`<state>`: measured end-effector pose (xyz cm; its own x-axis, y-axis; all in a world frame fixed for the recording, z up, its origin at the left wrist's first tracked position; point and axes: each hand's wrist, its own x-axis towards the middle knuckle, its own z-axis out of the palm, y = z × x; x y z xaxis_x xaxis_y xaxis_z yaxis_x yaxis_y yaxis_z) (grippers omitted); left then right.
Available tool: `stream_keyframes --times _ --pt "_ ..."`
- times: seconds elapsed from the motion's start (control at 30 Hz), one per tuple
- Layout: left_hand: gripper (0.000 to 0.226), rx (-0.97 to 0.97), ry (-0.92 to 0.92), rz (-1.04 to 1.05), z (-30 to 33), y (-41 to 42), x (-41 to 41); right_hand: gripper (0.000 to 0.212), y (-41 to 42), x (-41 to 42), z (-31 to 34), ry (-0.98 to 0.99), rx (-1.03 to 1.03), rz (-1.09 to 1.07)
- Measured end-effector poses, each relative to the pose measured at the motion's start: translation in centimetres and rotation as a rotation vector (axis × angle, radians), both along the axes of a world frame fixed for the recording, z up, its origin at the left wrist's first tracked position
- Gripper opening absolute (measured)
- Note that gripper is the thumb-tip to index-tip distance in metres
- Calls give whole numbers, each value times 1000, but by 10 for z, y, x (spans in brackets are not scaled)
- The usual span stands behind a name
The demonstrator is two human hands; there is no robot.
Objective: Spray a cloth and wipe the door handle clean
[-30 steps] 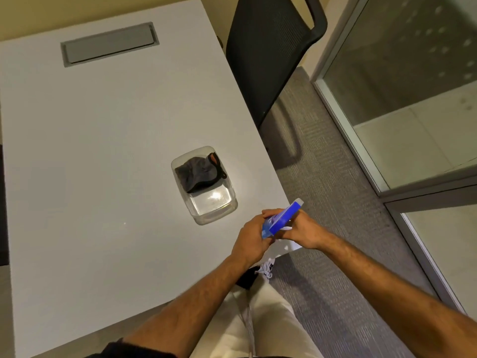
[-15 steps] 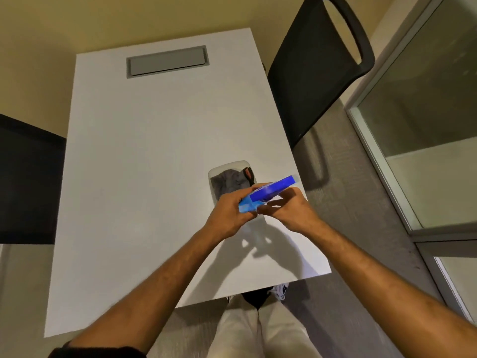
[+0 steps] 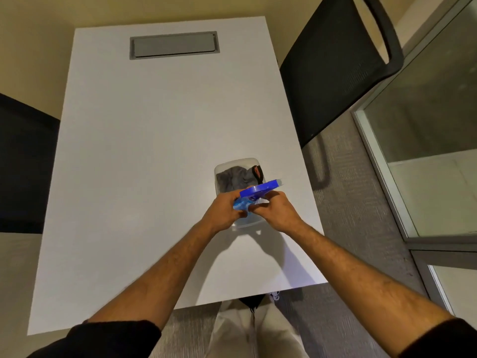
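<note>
I hold a blue spray bottle [image 3: 259, 190] with both hands above the near end of a clear plastic tub [image 3: 241, 162]. My left hand [image 3: 224, 210] wraps its lower body and my right hand [image 3: 277, 211] grips it from the right. The bottle's head points to the right. A grey cloth [image 3: 233, 179] with a dark strap lies crumpled in the far half of the tub. The tub rests on the white table [image 3: 144, 151] near its right edge. No door handle is in view.
A black mesh chair [image 3: 333, 65] stands at the table's right side. A glass partition with a metal frame [image 3: 382, 182] runs along the right over grey carpet. A grey cable hatch [image 3: 174, 45] sits at the table's far end. A dark panel [image 3: 23, 164] is at the left.
Both hands carried the blue spray bottle from beyond the table's near right corner to over the tub. My view pulled back and more of the table shows.
</note>
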<state>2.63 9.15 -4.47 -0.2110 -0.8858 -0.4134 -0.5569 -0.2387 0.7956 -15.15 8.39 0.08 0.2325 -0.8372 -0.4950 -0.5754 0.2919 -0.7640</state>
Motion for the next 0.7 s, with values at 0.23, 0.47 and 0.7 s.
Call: stream_keyframes --times 0.23,0.47,0.7 --pt "51 26 1 -8 -12 3 6 44 6 8 -17 53 -4 -10" --pt "66 16 -16 -121 -2 -2 19 53 11 3 -17 123 -46 33" --pt "73 -121 -135 -140 63 -47 60 43 34 -55 15 247 -109 -10"
